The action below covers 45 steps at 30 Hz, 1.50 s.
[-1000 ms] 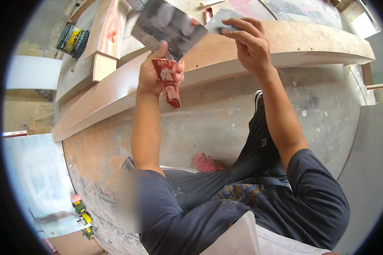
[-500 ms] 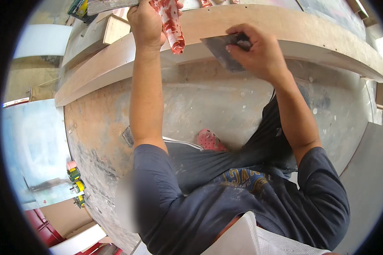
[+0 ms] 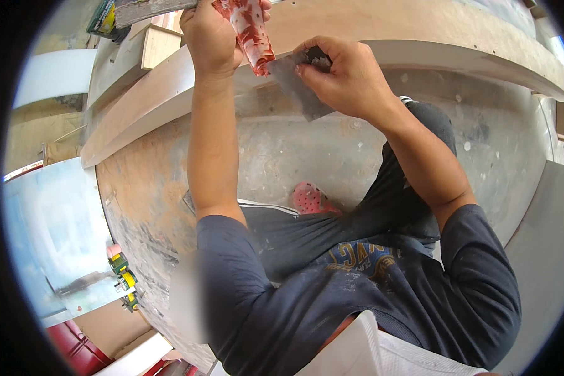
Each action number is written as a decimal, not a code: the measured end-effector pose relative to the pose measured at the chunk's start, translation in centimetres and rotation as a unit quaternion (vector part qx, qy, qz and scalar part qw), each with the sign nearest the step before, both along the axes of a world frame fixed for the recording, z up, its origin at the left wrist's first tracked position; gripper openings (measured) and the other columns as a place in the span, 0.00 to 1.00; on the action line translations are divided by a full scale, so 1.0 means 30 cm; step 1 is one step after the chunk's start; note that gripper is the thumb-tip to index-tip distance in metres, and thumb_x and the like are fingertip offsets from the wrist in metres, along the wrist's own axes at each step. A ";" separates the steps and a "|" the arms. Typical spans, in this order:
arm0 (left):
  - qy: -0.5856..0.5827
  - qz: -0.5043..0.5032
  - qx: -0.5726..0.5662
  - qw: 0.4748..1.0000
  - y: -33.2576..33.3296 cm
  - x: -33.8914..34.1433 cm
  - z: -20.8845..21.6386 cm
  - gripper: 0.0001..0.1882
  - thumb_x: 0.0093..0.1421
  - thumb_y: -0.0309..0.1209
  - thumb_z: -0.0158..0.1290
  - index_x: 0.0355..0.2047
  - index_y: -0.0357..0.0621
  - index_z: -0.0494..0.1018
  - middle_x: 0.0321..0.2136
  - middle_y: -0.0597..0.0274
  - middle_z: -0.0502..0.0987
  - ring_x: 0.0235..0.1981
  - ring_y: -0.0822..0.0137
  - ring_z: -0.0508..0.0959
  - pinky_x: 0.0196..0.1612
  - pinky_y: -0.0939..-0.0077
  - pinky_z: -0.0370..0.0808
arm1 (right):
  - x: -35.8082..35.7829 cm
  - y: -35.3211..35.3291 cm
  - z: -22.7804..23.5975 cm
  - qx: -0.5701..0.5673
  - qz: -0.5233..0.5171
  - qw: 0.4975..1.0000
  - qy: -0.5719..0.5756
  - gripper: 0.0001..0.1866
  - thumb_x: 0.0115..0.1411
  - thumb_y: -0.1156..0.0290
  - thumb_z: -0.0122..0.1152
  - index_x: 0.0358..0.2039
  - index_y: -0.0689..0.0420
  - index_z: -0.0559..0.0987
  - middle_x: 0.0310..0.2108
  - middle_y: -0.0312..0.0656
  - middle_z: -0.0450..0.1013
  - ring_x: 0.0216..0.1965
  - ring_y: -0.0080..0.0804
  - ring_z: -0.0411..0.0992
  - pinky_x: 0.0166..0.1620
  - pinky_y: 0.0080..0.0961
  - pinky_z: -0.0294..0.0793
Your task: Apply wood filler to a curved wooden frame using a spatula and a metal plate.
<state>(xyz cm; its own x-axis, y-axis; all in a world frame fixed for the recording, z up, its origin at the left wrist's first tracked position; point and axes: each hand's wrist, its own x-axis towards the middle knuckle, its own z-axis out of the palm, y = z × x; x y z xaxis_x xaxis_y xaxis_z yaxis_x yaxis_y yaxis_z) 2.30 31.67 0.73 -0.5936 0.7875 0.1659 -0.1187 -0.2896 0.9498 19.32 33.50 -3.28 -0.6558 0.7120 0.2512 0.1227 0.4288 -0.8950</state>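
Observation:
My left hand [image 3: 212, 41] is closed around a tube-like piece smeared red and white [image 3: 250, 36], its ragged lower end hanging past my fingers. A worn grey wooden strip [image 3: 153, 9] runs out to the left from behind this hand; whether I grip it too is hidden. My right hand [image 3: 351, 75] pinches a flat, dark grey scraper [image 3: 299, 88] between thumb and fingers. The scraper's left corner is at the tube's lower end, touching or nearly so. Both hands are over a long, curved wooden piece [image 3: 420, 28].
The curved piece arcs across in front of me, with a small wooden block [image 3: 161, 47] by its left part. A green and yellow container [image 3: 106, 22] stands far left. Several green-yellow rolls [image 3: 126, 279] lie beside a pale blue panel [image 3: 56, 219]. My pink clog [image 3: 313, 199] rests on the stained floor.
My right hand has moved left with the scraper, bringing it from well apart to the lower end of the red-and-white piece. My left hand has shifted slightly left, still holding.

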 end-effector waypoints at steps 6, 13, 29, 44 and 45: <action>-0.024 -0.005 -0.005 1.000 0.006 0.001 -0.009 0.27 0.60 0.50 0.42 0.20 0.36 0.71 0.14 0.57 0.73 0.13 0.65 0.73 0.19 0.76 0.72 | -0.012 0.021 -0.036 0.010 -0.014 1.000 0.012 0.13 0.42 0.73 0.54 0.30 0.64 0.78 0.21 0.55 0.73 0.24 0.47 0.74 0.31 0.31 0.73; -0.030 -0.143 -0.006 0.989 -0.020 -0.068 -0.021 0.32 0.59 0.53 0.41 0.29 0.27 0.71 0.23 0.49 0.73 0.26 0.58 0.72 0.33 0.68 0.69 | -0.019 0.033 -0.025 0.002 -0.003 0.999 0.034 0.13 0.42 0.73 0.54 0.29 0.65 0.78 0.23 0.56 0.73 0.25 0.49 0.74 0.32 0.32 0.74; -0.066 -0.130 0.039 0.989 0.035 -0.129 -0.083 0.30 0.60 0.51 0.40 0.29 0.29 0.71 0.25 0.50 0.74 0.27 0.57 0.73 0.32 0.66 0.70 | -0.011 0.085 -0.063 -0.198 0.023 0.978 0.058 0.13 0.46 0.70 0.61 0.32 0.63 0.77 0.23 0.42 0.74 0.24 0.26 0.71 0.29 0.23 0.71; -0.194 0.002 -0.040 0.980 0.227 -0.530 -0.546 0.23 0.63 0.46 0.35 0.31 0.36 0.69 0.26 0.53 0.75 0.26 0.58 0.75 0.30 0.66 0.73 | 0.167 0.149 -0.037 -0.341 0.002 0.938 0.055 0.09 0.55 0.78 0.56 0.37 0.64 0.75 0.28 0.34 0.72 0.28 0.15 0.67 0.32 0.14 0.66; -0.182 0.081 -0.031 0.980 0.213 -0.589 -0.553 0.21 0.62 0.44 0.42 0.36 0.34 0.69 0.30 0.53 0.75 0.30 0.62 0.76 0.31 0.70 0.75 | 0.151 0.145 -0.029 -0.344 0.013 0.937 0.056 0.09 0.55 0.78 0.56 0.37 0.64 0.75 0.28 0.34 0.72 0.28 0.15 0.67 0.32 0.14 0.66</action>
